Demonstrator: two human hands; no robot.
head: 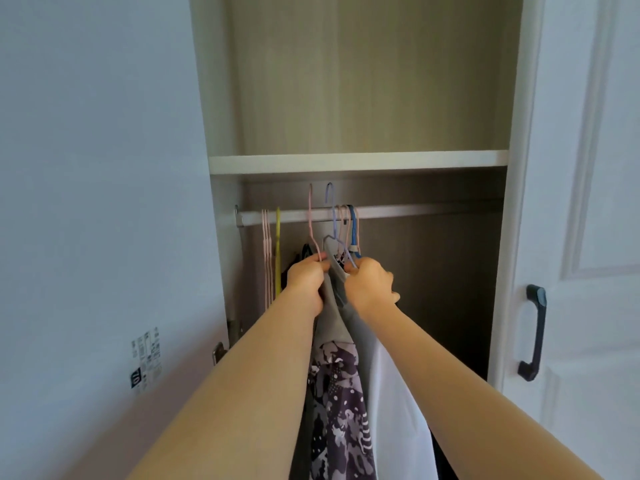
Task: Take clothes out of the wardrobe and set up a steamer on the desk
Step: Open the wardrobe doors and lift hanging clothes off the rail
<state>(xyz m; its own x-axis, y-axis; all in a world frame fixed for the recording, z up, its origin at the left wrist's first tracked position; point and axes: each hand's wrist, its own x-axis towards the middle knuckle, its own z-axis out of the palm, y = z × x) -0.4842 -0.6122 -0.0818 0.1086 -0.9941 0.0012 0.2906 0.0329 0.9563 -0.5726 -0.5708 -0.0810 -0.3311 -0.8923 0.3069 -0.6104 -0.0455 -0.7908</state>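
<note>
At frame centre, below the rail [398, 212], the grey garment [333, 317] is pinched by the left hand [306, 282] and the right hand [369, 285], each grip closed on cloth and hanger [311, 216] necks; the clothes are judged light, limp and slippery; hangers are best held at the stiff necks.

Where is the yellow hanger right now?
In the head view, the yellow hanger hangs on the wardrobe rail near its left end, just right of the pink hangers and left of both hands, untouched.
</note>
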